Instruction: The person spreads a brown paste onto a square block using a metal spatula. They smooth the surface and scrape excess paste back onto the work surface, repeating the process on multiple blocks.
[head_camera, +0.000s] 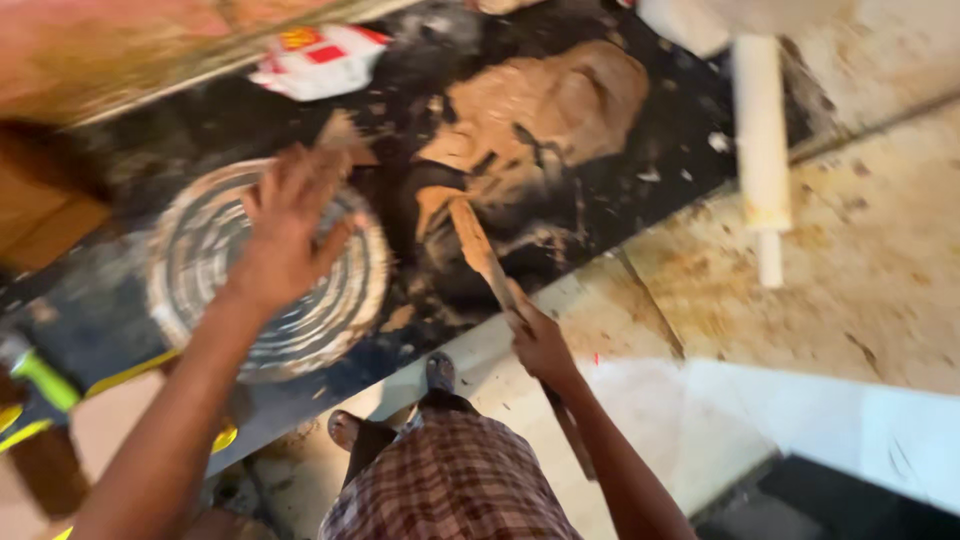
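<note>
A: Looking down, what did you see in the middle of the picture?

B: I saw the left hand (285, 225) up over a round metal pan (190, 290) on the left side. The fingers were spread wide, not holding anything. Bits of brown mud stuck to the fingertips.

A: And the other hand?

B: The right hand (540, 340) was a bit lower, near the middle. It was closed tight around a long wooden stick (480, 250). The stick pointed up toward a big brown mud pile (545, 115) at the top middle. Its far end was smeared with mud and sat in the dark wet patch just below the pile.

A: What was all that lying on?

B: A black sheet (130, 160) went across the picture from the left to the upper right. The pan and the mud were both on it. Next to it, on the right, was a pale dirty floor (880, 260).

A: Anything else?

B: A white pipe (762, 140) lay at the upper right. A white and red wrapper (320, 60) was at the top, left of the mud. At the bottom I saw checked shorts (450, 480) and a bare foot (440, 372).
</note>
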